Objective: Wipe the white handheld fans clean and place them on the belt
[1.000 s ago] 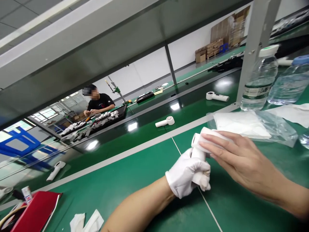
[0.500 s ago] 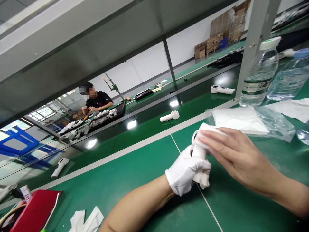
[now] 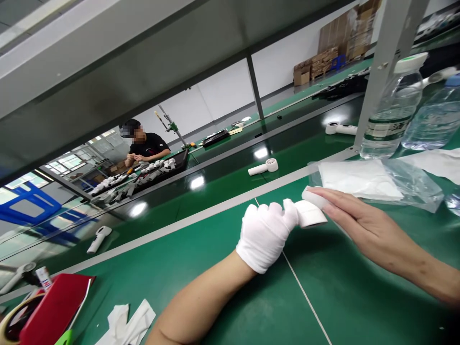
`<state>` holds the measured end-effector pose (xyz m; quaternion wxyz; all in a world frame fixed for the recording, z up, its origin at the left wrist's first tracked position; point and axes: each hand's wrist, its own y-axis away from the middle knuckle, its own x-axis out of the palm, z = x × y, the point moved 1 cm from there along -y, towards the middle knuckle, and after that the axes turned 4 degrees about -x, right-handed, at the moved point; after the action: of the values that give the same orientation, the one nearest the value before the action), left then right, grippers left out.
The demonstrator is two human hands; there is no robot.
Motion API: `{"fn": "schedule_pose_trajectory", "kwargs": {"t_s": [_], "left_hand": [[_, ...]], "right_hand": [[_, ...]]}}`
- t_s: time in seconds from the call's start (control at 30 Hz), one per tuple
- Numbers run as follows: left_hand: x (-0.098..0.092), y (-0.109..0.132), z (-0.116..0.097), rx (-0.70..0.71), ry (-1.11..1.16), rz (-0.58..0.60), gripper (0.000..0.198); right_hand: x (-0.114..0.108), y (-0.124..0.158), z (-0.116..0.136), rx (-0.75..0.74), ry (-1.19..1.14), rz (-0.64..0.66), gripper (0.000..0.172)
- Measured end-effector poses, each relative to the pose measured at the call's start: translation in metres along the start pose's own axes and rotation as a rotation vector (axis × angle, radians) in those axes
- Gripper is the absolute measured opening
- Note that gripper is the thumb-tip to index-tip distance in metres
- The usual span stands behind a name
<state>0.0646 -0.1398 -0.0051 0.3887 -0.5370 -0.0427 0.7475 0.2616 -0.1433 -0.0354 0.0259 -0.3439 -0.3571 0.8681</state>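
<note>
My left hand [image 3: 265, 235] wears a white cotton glove and grips a white handheld fan [image 3: 306, 194], its handle hidden inside the fist. A folded white wipe [image 3: 309, 214] covers part of the fan's far end. My bare right hand [image 3: 368, 231] lies over that end, fingertips pressing on the wipe and fan, thumb out of sight. Both hands are above the green bench mat [image 3: 323, 297].
A plastic bag of white wipes [image 3: 373, 182] and two water bottles [image 3: 391, 110] stand beyond my right hand. Further white fans [image 3: 263, 166] lie on the dark belt. A red folder [image 3: 53, 309] sits at lower left; a co-worker [image 3: 145, 146] sits across the belt.
The fan has swung from upright in my gloved fist to lying sideways, its far end pointing right. My right hand has shifted along it, and the view has tilted slightly.
</note>
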Motion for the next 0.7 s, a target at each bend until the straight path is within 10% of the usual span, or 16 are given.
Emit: {"fn": "schedule_pose_trajectory", "kwargs": {"t_s": [0.33,0.57,0.7], "left_hand": [[0.006,0.0,-0.002,-0.027,0.003,0.011,0.016],[0.004,-0.001,-0.006,-0.015,0.019,0.04,0.023],[0.003,-0.002,-0.005,-0.031,0.019,0.065,0.021]], "right_hand": [[-0.001,0.004,0.016,-0.559,0.341,0.037,0.058],[-0.001,0.0,0.006,-0.349,0.293,0.018,0.045],[0.0,0.004,0.013,-0.507,0.295,0.027,0.055]]}}
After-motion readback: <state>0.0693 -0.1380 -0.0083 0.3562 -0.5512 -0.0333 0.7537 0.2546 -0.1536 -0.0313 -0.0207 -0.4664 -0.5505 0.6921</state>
